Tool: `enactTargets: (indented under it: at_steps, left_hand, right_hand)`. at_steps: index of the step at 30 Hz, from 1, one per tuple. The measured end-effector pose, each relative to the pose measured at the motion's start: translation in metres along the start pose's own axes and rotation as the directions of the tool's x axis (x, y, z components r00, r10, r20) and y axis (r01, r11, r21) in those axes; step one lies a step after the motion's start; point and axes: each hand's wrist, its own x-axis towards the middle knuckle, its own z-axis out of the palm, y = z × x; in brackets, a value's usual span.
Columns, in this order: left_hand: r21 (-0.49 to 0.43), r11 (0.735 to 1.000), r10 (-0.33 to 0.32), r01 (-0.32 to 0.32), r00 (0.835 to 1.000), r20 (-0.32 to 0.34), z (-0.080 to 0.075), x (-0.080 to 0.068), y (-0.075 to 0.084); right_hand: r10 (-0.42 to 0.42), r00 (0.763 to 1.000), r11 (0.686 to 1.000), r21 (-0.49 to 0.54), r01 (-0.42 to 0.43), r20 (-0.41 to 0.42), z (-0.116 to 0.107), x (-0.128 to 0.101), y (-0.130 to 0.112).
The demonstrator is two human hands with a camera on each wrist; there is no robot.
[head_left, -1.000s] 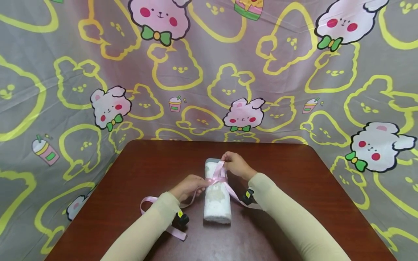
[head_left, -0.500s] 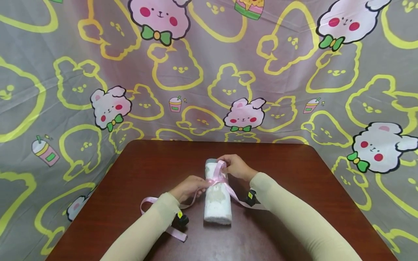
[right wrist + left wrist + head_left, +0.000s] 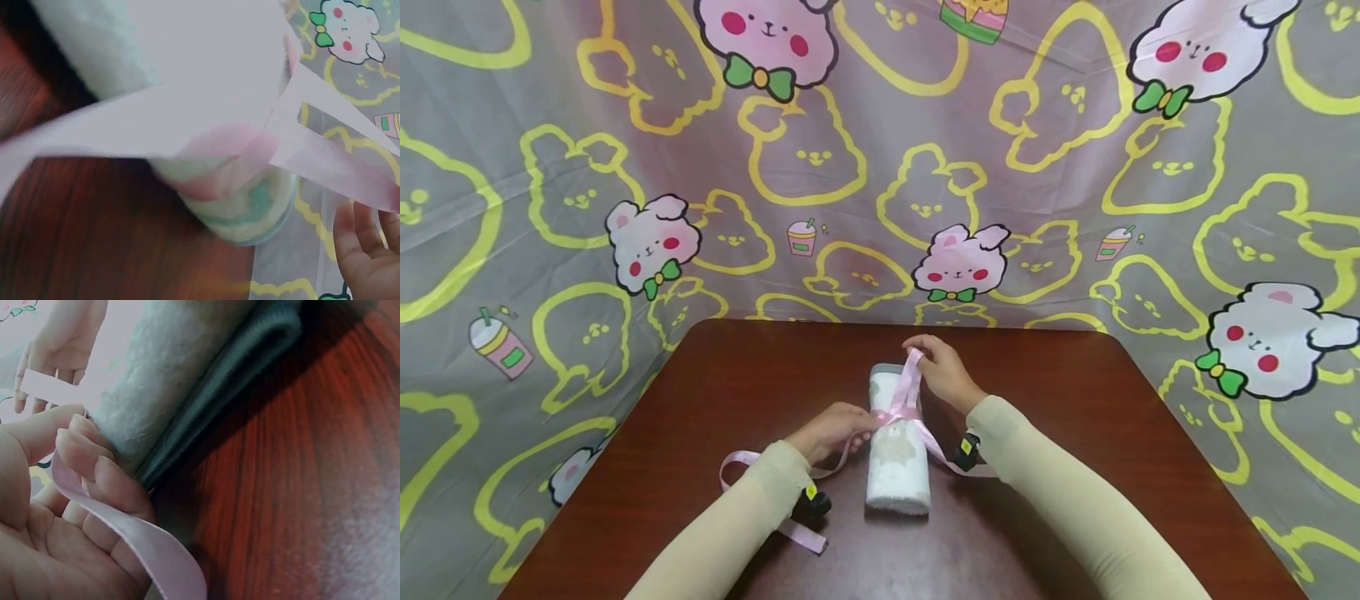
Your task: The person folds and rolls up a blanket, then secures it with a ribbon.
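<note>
We see the rolled towel [image 3: 898,475] at lower centre of the head view, on the bench [image 3: 760,367], a ribbon [image 3: 907,387] around it. At left, our left hand [image 3: 837,429] pinches the ribbon beside the towel; at upper right, our right hand [image 3: 946,377] pinches its raised strip.

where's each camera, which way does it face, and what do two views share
Head: worn on the head, facing forward and down at the rolled fluffy white cloth, shiny pink ribbon and reddish-brown wooden table; left hand, right hand and cream fabric sleeves show.
Left wrist: on that wrist, facing the cloth close up; left hand lower left, right hand upper left.
Right wrist: on that wrist, facing cloth, ribbon and grey cartoon-print backdrop; right hand lower right.
Both wrist views share cloth, ribbon, table.
</note>
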Motion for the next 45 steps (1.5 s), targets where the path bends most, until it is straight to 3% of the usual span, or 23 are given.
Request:
enactTargets:
  at_steps: [5, 13, 26, 33, 39, 45]
  left_hand:
    - [-0.008, 1.000, 0.001, -0.001, 1.000, 0.009, 0.001, 0.002, 0.000]
    - [-0.011, 1.000, -0.002, 0.002, 1.000, 0.007, 0.001, 0.002, 0.000]
    - [-0.023, 1.000, -0.006, 0.007, 1.000, 0.020, -0.001, 0.002, 0.002]
    - [-0.026, 1.000, -0.016, 0.016, 1.000, 0.025, -0.003, 0.001, 0.004]
    - [-0.013, 1.000, -0.021, 0.022, 0.999, 0.024, -0.003, 0.000, 0.004]
    - [-0.025, 1.000, -0.009, 0.010, 0.999, 0.037, -0.003, 0.002, 0.002]
  right_hand:
    - [0.026, 1.000, 0.986, 0.168, -0.022, -0.018, -0.003, 0.006, -0.006]
    - [0.048, 0.999, 0.989, 0.136, -0.051, 0.025, -0.018, 0.013, -0.011]
    - [0.040, 0.998, 0.989, 0.146, -0.031, -0.056, -0.061, 0.027, -0.025]
    - [0.054, 0.990, 0.971, 0.238, -0.021, -0.129, -0.081, 0.030, -0.034]
    - [0.038, 0.983, 0.967, 0.256, 0.010, -0.179, -0.101, 0.031, -0.036]
    - [0.080, 0.979, 0.940, 0.340, -0.012, -0.187, -0.121, 0.017, -0.041]
